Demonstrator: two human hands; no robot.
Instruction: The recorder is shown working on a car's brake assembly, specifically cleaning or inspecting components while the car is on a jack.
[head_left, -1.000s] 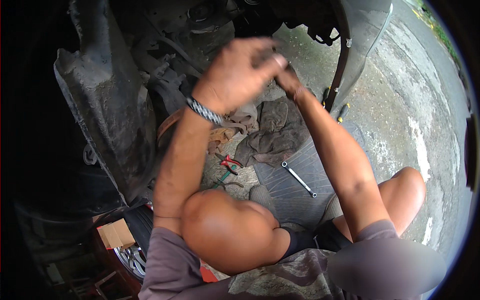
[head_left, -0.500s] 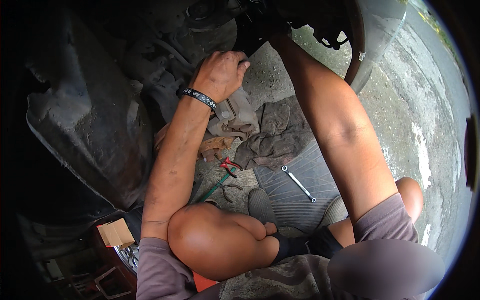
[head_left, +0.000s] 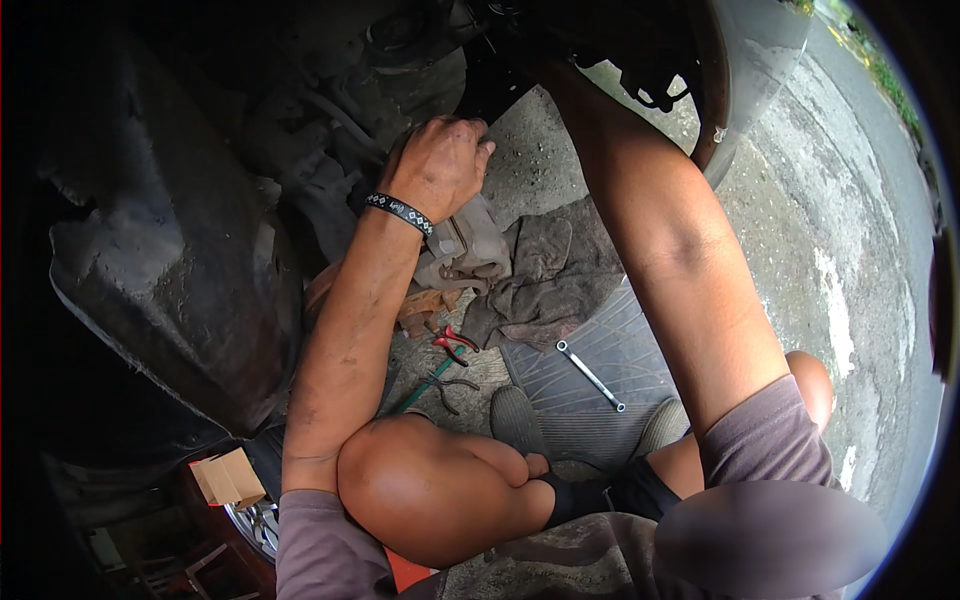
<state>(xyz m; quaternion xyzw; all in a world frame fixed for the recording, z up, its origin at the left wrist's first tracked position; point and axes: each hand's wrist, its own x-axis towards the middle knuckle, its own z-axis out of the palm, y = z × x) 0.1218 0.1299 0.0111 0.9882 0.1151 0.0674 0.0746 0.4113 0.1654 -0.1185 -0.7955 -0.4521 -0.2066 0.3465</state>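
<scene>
My left hand point(head_left: 438, 165), with a patterned black band at the wrist, is closed in a loose fist among dark underbody parts of a vehicle. Its fingertips are turned away, so what they grip is hidden. Just below the hand is a grey metal casting point(head_left: 468, 250), which looks like a brake caliper. My right forearm point(head_left: 655, 210) reaches up and forward beneath the wheel arch point(head_left: 712, 110); the hand at its end is lost in deep shadow, its fingers unseen.
A dark rag point(head_left: 545, 265) lies beside the casting. On a grey rubber mat point(head_left: 540, 370) rests a ring spanner point(head_left: 590, 377). Red-handled pliers point(head_left: 455, 343), dark pliers point(head_left: 450, 385) and a green-handled tool point(head_left: 425, 385) are near my knee. A torn black panel point(head_left: 180, 230) hangs at left, above a cardboard box point(head_left: 228, 478).
My left hand sits slightly lower in the picture, still closed. The view has shifted a little, and the tools and mat keep their places.
</scene>
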